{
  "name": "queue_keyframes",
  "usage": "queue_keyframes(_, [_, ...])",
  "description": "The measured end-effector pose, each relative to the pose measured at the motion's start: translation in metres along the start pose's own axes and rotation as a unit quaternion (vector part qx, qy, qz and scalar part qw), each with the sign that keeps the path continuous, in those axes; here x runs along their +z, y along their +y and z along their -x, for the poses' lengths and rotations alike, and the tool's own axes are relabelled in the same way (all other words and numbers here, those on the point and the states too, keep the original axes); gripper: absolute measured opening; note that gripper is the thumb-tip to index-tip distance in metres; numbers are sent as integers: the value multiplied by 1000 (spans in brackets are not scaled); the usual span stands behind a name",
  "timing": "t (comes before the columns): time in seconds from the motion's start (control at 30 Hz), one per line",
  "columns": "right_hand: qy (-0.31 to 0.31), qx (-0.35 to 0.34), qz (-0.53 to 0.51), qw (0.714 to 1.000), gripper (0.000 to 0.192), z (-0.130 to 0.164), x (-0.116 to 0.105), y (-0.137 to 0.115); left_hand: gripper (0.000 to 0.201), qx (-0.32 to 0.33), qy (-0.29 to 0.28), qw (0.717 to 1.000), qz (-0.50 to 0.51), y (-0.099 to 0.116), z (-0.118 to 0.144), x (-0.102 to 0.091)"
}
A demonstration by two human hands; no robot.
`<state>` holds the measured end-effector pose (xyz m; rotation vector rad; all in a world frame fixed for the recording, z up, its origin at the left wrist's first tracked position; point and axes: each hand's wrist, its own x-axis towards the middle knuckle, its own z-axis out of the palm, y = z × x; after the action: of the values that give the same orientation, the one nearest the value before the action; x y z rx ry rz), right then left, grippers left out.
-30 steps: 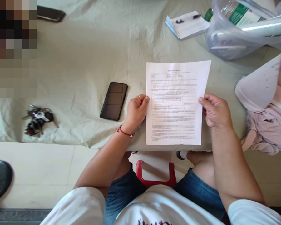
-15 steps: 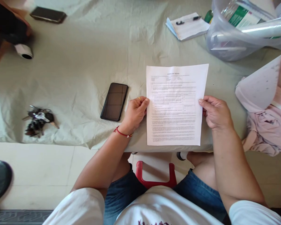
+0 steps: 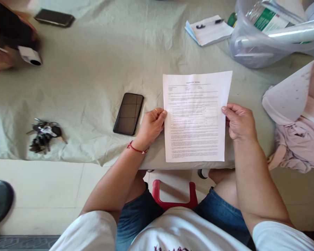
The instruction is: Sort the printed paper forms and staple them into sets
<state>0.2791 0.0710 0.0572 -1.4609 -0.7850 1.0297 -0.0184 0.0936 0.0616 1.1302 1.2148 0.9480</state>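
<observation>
A printed white sheet of paper (image 3: 196, 116) is held upright over the near edge of a table covered with a pale green cloth (image 3: 94, 76). My left hand (image 3: 151, 125) pinches its left edge; a red string bracelet is on that wrist. My right hand (image 3: 238, 122) pinches the right edge, thumb on the front. A black phone (image 3: 128, 113) lies face up just left of my left hand.
A bunch of keys (image 3: 43, 134) lies at the left. Another person's hands (image 3: 5, 42) hold a small white device at the far left, near a second phone (image 3: 54, 18). A notepad with pen (image 3: 210, 29), a plastic bag (image 3: 272, 35) and pink cloth (image 3: 298, 139) sit at the right.
The other person's hands with the white device have come into view and shifted slightly right. The sheet has barely moved in my hands.
</observation>
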Motion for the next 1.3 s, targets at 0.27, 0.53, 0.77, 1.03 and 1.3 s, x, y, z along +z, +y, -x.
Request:
queue_keyframes(0.27, [9, -10, 17, 1000, 35, -4, 0, 4, 26, -19, -3, 1000, -24, 4, 1, -4])
queue_keyframes(0.53, [2, -13, 67, 998, 32, -4, -2, 5, 27, -53, -7, 998, -38, 12, 2, -3])
queue_keyframes(0.77, [-7, -4, 88, 996, 34, -4, -6, 4, 27, -35, -17, 999, -33, 11, 3, -4])
queue_keyframes(1.03, [-14, -5, 83, 996, 32, -2, -9, 2, 27, -23, -30, 998, -41, 9, 4, -4])
queue_keyframes(1.3, [-9, -7, 75, 997, 34, -2, -8, 2, 28, -15, -42, 998, -49, 4, 2, -7])
